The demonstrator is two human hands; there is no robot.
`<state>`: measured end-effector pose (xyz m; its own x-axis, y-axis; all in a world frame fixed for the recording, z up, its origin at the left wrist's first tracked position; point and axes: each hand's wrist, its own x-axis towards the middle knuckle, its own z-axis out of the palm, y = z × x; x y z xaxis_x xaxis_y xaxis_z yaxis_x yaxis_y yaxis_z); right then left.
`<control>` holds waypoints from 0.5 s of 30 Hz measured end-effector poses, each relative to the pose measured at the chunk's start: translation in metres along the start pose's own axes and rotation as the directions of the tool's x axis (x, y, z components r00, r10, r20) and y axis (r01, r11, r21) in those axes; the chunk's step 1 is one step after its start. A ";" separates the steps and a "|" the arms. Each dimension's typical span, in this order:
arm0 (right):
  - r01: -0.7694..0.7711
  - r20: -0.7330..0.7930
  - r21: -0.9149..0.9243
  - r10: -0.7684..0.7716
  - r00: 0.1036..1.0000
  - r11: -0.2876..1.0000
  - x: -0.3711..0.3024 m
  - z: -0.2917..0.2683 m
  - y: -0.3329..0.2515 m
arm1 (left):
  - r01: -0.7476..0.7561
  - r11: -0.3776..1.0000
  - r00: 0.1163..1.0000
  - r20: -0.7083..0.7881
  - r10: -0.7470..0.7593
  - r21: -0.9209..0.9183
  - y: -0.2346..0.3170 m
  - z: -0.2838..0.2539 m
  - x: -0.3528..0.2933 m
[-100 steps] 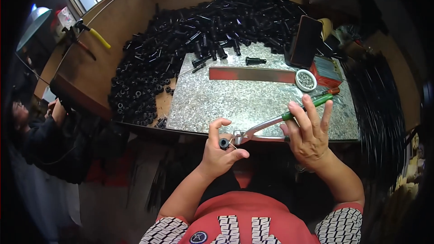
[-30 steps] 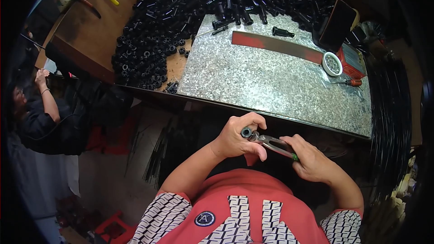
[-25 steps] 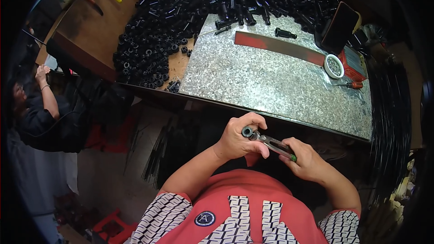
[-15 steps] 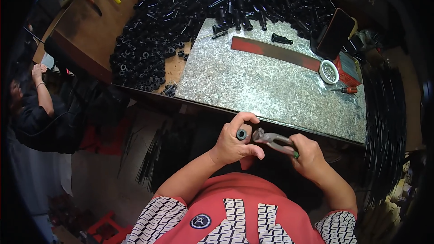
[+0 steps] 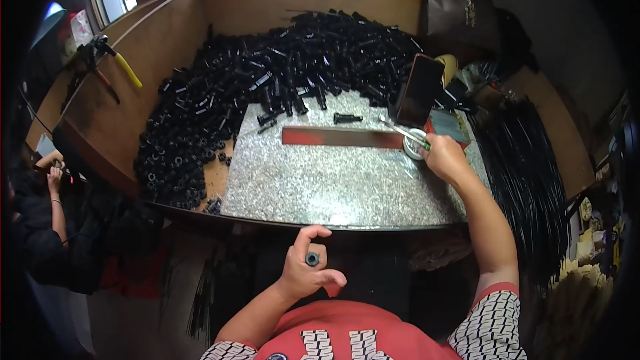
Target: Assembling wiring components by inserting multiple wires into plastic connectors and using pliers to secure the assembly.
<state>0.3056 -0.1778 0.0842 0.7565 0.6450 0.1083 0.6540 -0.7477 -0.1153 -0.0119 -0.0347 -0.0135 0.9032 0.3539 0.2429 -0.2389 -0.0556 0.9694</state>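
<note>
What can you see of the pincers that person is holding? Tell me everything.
The pincers are a slim tool, silvery and metallic-looking, with some green on the handle end beside the right-hand grip, which holds them. They slant, head pointing forward and left. In this view they cross over the white bowl; whether they touch it, I can't tell. The head is too small to show whether its jaws are closed.

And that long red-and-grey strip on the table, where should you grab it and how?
Probably by its red left end, pinched across the narrow width, coming from the person's side. The strip is long and lies left to right on the speckled board; its other end sits by the white bowl, crowded by the pliers in the right hand.
</note>
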 end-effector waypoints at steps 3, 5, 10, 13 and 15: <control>0.068 0.051 -0.095 -0.063 0.997 0.993 0.015 0.006 -0.006 | 0.038 0.999 0.999 -0.004 -0.038 -0.017 0.003 0.001 -0.003; 0.101 0.085 -0.161 -0.088 0.992 0.982 0.023 0.014 -0.002 | 0.063 0.998 0.998 0.002 -0.063 -0.007 0.006 0.003 -0.002; 0.119 0.038 -0.179 -0.114 0.993 0.977 0.029 0.011 -0.010 | 0.052 0.998 0.999 -0.002 -0.052 -0.025 0.001 0.001 -0.004; 0.108 0.070 -0.182 -0.097 0.993 0.977 0.027 0.006 -0.014 | 0.040 0.999 0.999 -0.004 -0.040 -0.008 0.002 -0.001 -0.003; 0.113 0.011 -0.176 -0.113 0.994 0.978 0.026 0.009 -0.010 | 0.022 1.000 1.000 0.002 -0.022 -0.007 0.002 -0.002 -0.002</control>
<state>0.3189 -0.1520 0.0790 0.6775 0.7272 0.1101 0.7241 -0.6858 0.0734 -0.0149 -0.0339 -0.0120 0.9090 0.3527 0.2220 -0.2220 -0.0410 0.9742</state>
